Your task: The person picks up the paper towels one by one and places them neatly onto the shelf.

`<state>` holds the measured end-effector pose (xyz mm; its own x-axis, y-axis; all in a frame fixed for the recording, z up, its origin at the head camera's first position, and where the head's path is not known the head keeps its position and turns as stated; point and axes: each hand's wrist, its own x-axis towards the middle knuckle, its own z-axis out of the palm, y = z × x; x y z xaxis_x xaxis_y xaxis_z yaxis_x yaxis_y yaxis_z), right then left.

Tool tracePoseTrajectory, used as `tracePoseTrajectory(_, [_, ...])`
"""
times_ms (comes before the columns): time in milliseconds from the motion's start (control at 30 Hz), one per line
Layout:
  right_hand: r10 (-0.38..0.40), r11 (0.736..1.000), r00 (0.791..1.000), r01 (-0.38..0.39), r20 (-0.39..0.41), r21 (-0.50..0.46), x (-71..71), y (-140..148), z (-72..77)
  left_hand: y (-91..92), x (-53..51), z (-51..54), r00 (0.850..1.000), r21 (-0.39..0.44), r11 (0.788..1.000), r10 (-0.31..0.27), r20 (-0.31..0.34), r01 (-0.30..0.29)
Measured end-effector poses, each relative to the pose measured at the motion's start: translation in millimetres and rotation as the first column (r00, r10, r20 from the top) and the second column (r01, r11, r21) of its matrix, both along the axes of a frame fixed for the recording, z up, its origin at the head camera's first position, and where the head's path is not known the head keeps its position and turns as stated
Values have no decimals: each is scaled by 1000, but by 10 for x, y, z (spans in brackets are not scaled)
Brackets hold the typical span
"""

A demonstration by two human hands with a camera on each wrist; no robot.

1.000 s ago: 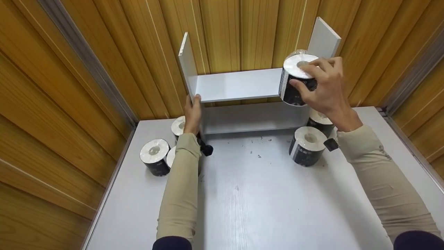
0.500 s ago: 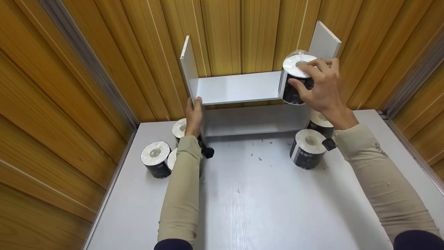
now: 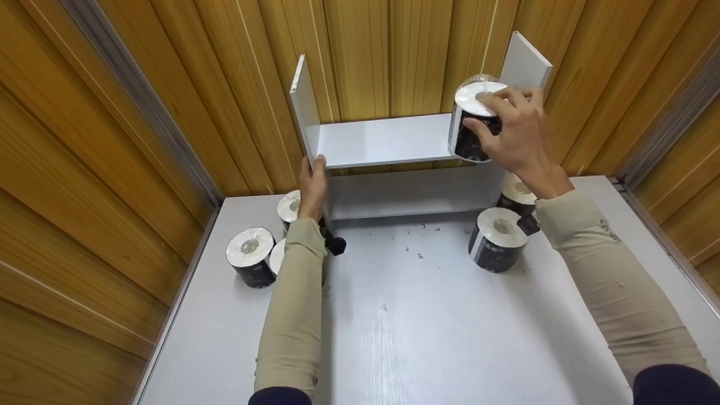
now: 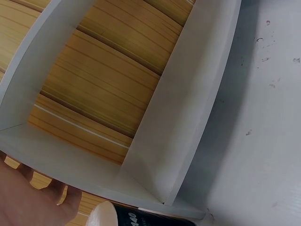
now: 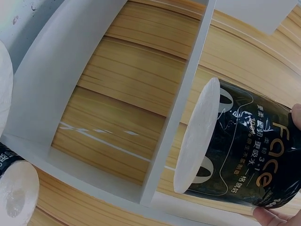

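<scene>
A white shelf unit with two upright side panels stands against the back wall. At its left panel my left hand grips the front edge; in the left wrist view, its fingers lie along the outer face. My right hand holds a toilet paper roll in a black printed wrapper, upright, over the right end of the upper board. The right wrist view shows the roll's white end apart from the board's edge, with fingertips at its far end.
Two more rolls stand on the table at right, one in front and one behind. Several rolls stand at left, including one farther out; my left arm partly covers others. Dark specks dot the white table.
My right hand has shifted slightly left with the toilet paper roll. The left hand keeps its grip on the shelf panel.
</scene>
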<state>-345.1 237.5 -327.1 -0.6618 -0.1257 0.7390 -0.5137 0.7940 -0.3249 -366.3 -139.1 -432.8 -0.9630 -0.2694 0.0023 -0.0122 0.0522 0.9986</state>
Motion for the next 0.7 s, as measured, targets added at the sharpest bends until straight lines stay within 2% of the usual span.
tracePoseTrajectory(233, [-9, 1000, 999, 9, 39, -4, -87, -58, -17, -29, 5, -2, 1000, 6, 1000, 4, -2, -4])
tracePoseTrajectory(467, [-41, 999, 992, 43, 117, -15, -142, -111, -46, -49, 3, -8, 1000, 1, 1000, 3, -29, -3])
tracePoseTrajectory(700, [-53, 998, 990, 58, 127, -32, -165, -149, -55, -70, 21, -3, 1000, -3, 1000, 9, -15, -9])
